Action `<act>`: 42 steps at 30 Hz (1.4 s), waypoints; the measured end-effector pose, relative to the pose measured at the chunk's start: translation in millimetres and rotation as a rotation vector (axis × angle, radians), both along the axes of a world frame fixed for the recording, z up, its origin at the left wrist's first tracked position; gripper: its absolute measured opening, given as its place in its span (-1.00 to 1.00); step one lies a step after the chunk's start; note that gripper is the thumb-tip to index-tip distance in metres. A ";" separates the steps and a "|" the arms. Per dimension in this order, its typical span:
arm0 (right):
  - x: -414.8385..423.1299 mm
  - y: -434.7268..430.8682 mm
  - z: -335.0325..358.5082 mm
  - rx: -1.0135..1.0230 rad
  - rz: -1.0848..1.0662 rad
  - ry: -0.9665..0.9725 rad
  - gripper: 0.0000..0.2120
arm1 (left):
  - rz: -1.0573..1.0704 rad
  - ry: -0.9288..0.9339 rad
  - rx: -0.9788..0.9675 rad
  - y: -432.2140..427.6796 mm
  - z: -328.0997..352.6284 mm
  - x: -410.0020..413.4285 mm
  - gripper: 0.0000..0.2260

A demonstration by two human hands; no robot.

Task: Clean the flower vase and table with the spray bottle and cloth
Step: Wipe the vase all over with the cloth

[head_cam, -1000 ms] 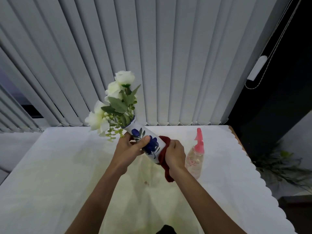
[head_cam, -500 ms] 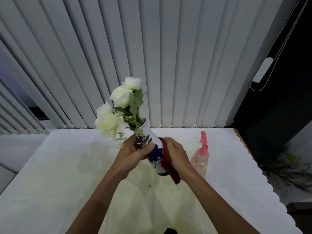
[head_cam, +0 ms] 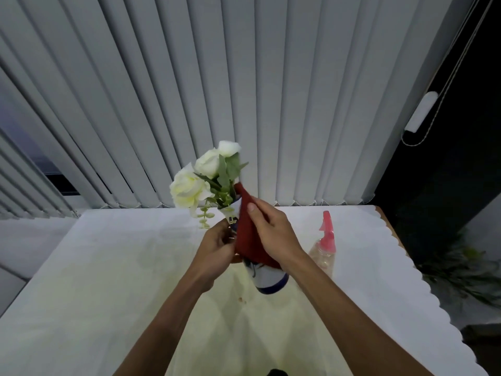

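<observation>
A white vase (head_cam: 267, 278) with blue painted flowers and a blue band at its base hangs above the table, nearly upright. White roses with green leaves (head_cam: 206, 175) stick out of its mouth. My left hand (head_cam: 217, 246) grips the vase's left side. My right hand (head_cam: 272, 234) presses a dark red cloth (head_cam: 248, 234) over the vase's front and neck, hiding most of the pattern. A clear spray bottle with a pink trigger head (head_cam: 325, 245) stands on the table just right of my right wrist.
The table (head_cam: 95, 280) wears a white cloth with a scalloped right edge (head_cam: 423, 270). Grey vertical blinds (head_cam: 217, 90) hang close behind it. A small brown speck (head_cam: 241, 299) lies under the vase. A dark gap with a plant (head_cam: 466, 270) lies to the right.
The vase has been tipped from leaning left to nearly upright. My right hand has slid the red cloth from the vase's lower right side up over its front and neck.
</observation>
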State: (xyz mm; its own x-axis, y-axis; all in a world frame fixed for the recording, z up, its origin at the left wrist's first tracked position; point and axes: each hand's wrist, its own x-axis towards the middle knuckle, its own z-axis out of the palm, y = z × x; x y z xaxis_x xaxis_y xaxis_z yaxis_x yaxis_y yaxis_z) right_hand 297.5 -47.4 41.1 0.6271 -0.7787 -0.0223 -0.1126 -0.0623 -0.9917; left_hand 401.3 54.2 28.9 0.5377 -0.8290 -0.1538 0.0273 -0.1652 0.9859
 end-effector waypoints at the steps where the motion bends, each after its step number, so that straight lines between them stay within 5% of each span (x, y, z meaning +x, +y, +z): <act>1: -0.2 -4.6 -2.9 0.037 -0.033 0.040 -0.71 | -0.004 0.012 -0.007 1.4 -0.1 -0.1 -0.77; 4: -1.4 -10.2 -2.9 0.294 -0.054 -0.003 -0.74 | -0.053 0.019 -0.048 4.5 4.6 -3.0 -0.74; 9: 2.4 -0.8 19.0 0.114 -0.026 -0.133 -0.73 | -0.092 -0.047 -0.015 -2.1 6.7 -1.1 -0.72; 12: 1.5 -0.9 8.8 0.070 -0.007 -0.006 -0.59 | -0.094 -0.071 -0.050 -3.1 11.5 2.5 -0.70; 18: -27.9 -12.3 -26.8 0.527 0.078 0.098 -0.67 | -0.081 -0.064 -0.091 0.0 19.8 14.4 -0.78; 23: -32.7 -14.0 -35.1 0.789 0.104 0.056 -0.49 | -0.056 -0.003 -0.074 2.4 14.0 13.2 -0.86; 25: -27.9 -15.0 -40.6 0.726 0.023 0.077 -0.45 | -0.014 -0.030 -0.035 1.7 8.9 9.0 -0.80; 29: -22.9 -6.7 -43.3 0.574 -0.130 0.121 -0.63 | -0.011 -0.185 0.077 0.0 7.8 4.3 -0.31; 34: -8.6 4.8 -14.2 0.226 -0.175 -0.027 -0.83 | 0.000 -0.067 0.096 0.2 6.0 6.3 -0.64; 37: -1.2 11.5 4.6 0.057 -0.010 -0.125 -0.78 | 0.022 -0.075 0.095 -1.3 3.4 4.8 -0.80; 42: 7.6 8.1 4.2 -0.045 -0.067 -0.204 -0.82 | -0.009 -0.186 0.104 -6.3 13.1 7.9 -0.69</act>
